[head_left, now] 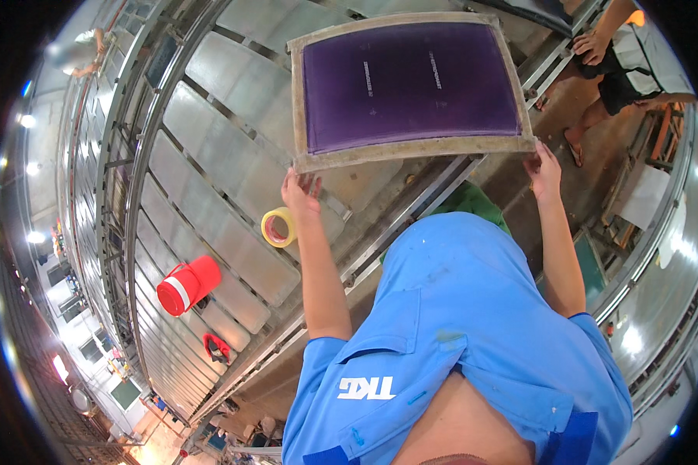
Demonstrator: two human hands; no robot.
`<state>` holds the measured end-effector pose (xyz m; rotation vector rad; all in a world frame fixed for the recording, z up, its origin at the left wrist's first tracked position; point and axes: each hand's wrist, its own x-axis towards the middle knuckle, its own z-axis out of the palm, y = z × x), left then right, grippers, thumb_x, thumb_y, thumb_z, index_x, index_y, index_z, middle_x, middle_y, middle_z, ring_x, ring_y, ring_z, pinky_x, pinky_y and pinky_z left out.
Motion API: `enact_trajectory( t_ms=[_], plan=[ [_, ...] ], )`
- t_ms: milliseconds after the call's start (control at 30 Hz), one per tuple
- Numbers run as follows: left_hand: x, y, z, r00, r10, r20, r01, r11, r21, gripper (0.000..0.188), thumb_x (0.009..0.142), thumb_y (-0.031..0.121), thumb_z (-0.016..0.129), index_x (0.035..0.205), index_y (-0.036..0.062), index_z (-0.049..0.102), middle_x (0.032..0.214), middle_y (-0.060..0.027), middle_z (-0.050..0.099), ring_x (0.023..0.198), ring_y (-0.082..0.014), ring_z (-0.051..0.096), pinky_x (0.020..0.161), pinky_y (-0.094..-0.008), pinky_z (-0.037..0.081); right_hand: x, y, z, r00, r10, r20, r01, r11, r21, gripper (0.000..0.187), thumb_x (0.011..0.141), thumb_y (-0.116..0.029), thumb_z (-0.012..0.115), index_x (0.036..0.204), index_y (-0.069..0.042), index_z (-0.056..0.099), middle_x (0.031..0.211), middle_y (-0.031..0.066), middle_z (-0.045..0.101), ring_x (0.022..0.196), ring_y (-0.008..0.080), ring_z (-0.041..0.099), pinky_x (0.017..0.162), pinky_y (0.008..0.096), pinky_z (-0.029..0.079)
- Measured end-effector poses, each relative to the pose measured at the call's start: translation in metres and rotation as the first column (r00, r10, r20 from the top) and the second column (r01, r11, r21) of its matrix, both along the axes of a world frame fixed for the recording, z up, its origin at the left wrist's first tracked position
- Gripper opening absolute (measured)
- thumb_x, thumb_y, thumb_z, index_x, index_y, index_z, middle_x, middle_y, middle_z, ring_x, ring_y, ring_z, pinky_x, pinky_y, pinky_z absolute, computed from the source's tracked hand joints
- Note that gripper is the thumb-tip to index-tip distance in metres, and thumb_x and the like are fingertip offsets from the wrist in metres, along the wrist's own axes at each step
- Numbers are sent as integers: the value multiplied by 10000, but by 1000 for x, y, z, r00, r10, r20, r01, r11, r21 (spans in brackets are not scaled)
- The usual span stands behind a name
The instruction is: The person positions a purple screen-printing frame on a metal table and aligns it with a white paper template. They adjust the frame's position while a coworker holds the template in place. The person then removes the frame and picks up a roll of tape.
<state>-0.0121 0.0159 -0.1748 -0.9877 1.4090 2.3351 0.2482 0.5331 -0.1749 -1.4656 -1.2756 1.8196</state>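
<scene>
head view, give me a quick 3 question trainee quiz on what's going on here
1. True or false: both hands grip the purple screen frame.
2. What lies on the metal table nearest the left hand? A) tape roll B) red jug C) red rag
3. Which edge of the frame do the hands hold, near or far?

Key:
1. True: the left hand and right hand each hold a near corner.
2. A, the yellow tape roll; the red jug lies farther off.
3. Near.
</scene>
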Motion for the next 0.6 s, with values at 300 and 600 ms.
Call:
enact_trajectory(
  t_ms=[300, 600],
  plan=[
    [22, 177, 74, 57, -998, 35, -143, -42, -989, 615, 1023, 374, 511, 1534, 62, 372, 1634, -109, 308, 1522, -293, 256, 1220, -549, 177, -143, -125, 63, 624, 424, 656, -659, -165, 734, 606, 994, -306, 554, 1532, -80, 391, 1599, 133, 365, 1485, 297, 327, 1207, 497, 247],
    [-5, 125, 35, 100, -893, 438, -189, -450, -873, 825, 970, 666, 394, 1614, 179, 227, 1693, -29, 159, 1560, -237, 131, 1194, -668, 15, -109, -56, 39, 485, 251, 838, -827, -179, 533, 763, 982, -611, 447, 1585, -164, 313, 1658, 124, 242, 1540, 311, 182, 1231, 582, 73]
  ],
)
